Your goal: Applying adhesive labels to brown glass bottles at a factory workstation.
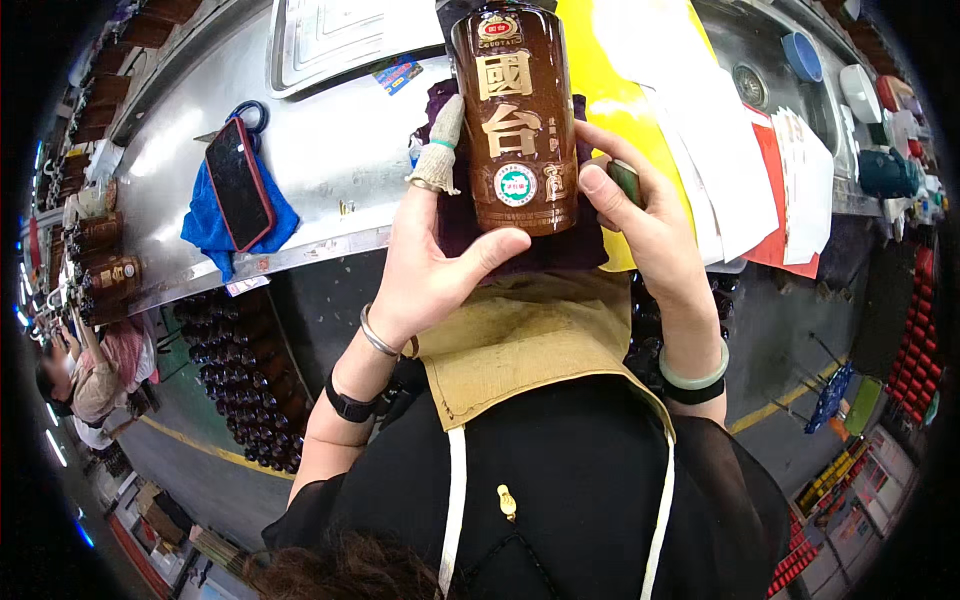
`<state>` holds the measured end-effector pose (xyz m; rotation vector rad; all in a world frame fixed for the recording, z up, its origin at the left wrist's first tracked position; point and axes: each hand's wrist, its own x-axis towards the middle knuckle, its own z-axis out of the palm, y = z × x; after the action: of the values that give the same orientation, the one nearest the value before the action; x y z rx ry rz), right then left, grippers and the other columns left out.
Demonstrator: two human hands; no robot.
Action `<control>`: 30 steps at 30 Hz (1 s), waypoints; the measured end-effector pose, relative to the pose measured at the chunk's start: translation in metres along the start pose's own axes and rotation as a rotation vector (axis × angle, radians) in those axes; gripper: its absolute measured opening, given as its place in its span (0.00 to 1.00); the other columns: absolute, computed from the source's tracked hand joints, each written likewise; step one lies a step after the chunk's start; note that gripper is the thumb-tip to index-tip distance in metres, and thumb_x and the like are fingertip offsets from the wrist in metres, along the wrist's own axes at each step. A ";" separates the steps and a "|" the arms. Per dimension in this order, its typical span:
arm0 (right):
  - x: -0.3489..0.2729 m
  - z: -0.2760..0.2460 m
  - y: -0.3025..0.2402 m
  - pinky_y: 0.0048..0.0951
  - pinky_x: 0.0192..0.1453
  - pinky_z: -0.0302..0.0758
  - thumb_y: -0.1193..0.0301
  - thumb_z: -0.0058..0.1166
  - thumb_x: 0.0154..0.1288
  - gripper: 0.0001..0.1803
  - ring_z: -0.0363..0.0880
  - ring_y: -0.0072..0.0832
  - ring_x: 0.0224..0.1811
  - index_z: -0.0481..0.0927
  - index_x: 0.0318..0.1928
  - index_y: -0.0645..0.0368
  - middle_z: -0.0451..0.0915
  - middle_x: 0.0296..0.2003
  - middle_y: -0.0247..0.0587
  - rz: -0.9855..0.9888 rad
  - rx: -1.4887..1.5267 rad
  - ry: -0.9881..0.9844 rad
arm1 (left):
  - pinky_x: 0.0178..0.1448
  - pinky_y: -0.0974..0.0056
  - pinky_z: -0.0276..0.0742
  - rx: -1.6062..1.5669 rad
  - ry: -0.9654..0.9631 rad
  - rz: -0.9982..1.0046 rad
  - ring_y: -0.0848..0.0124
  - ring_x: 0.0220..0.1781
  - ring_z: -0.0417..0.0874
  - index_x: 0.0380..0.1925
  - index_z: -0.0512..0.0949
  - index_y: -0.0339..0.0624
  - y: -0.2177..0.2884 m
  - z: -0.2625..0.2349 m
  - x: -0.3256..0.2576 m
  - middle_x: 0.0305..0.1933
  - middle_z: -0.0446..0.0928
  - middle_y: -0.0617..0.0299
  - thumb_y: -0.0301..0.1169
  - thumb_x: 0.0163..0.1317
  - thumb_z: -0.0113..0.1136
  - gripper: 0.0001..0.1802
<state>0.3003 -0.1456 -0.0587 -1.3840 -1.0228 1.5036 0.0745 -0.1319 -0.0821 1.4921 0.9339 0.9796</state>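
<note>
Head camera looks down on a steel bench (330, 160): at far left a dark phone (238, 184) lies on a blue cloth (205, 228). Left hand (430, 265), wrist bent up, wraps thumb and a cloth-capped finger around a glossy brown ceramic bottle (515, 120). Right hand (640, 225) clamps its other side, also pinching a small green object (626, 182), partly hidden. Bottle stands upright over a dark purple cloth (520, 245), its top cut off.

Glossy brown bottle (515, 110) (round green seal low down) upright over dark cloth (560, 245).
</note>
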 end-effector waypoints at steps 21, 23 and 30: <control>0.008 -0.001 0.006 0.17 0.41 0.66 0.66 0.78 0.62 0.40 0.64 0.12 0.35 0.76 0.71 0.64 0.71 0.35 0.22 -0.010 -0.104 -0.043 | 0.89 0.53 0.44 -0.239 -0.024 -0.129 0.59 0.89 0.48 0.85 0.42 0.36 -0.004 -0.004 0.004 0.88 0.48 0.46 0.23 0.68 0.69 0.55; 0.006 0.001 0.007 0.17 0.41 0.66 0.66 0.78 0.62 0.40 0.64 0.12 0.35 0.76 0.71 0.64 0.71 0.35 0.22 -0.098 -0.236 -0.043 | 0.89 0.53 0.44 -0.235 -0.021 -0.137 0.59 0.90 0.48 0.85 0.42 0.36 -0.002 -0.002 0.001 0.88 0.48 0.47 0.22 0.68 0.68 0.54; 0.006 -0.004 0.007 0.17 0.43 0.67 0.65 0.79 0.61 0.41 0.65 0.13 0.35 0.75 0.72 0.65 0.69 0.34 0.22 -0.006 -0.099 -0.062 | 0.89 0.53 0.48 -0.430 0.029 -0.229 0.58 0.88 0.52 0.85 0.44 0.35 -0.001 -0.015 0.004 0.88 0.50 0.46 0.22 0.72 0.65 0.50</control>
<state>0.3034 -0.1415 -0.0671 -1.4091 -1.1530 1.5167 0.0613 -0.1230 -0.0810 0.9910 0.8300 0.9622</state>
